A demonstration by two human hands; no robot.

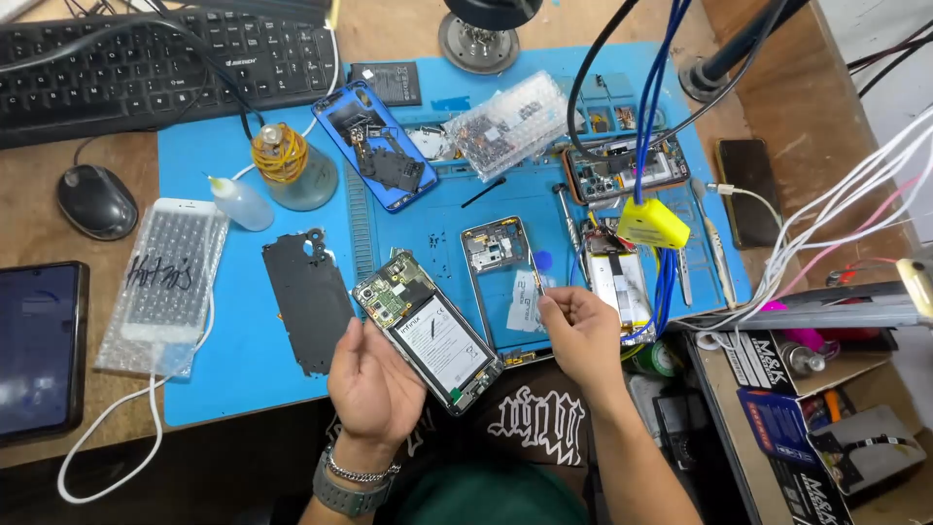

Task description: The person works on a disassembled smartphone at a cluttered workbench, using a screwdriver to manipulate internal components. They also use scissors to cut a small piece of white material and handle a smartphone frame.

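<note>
My left hand (pixel 374 384) cradles an opened phone (pixel 428 331) from below, its battery and green circuit board facing up. My right hand (pixel 583 331) pinches a small thin tool (pixel 536 282) between thumb and fingers, its tip just right of the phone's upper edge. Beyond the hands a bare phone frame (pixel 498 262) lies on the blue work mat (pixel 243 369). A black back plate (pixel 309 301) lies flat on the mat to the left of the held phone.
On the mat lie a blue phone shell (pixel 374 146), a glue bottle (pixel 238 202), a solder wire stand (pixel 289 165), another opened phone (pixel 622 170), a yellow clip (pixel 651 224). A keyboard (pixel 146 58), mouse (pixel 95 200) and bubble-wrapped screen (pixel 165 282) sit left. Cables hang at right.
</note>
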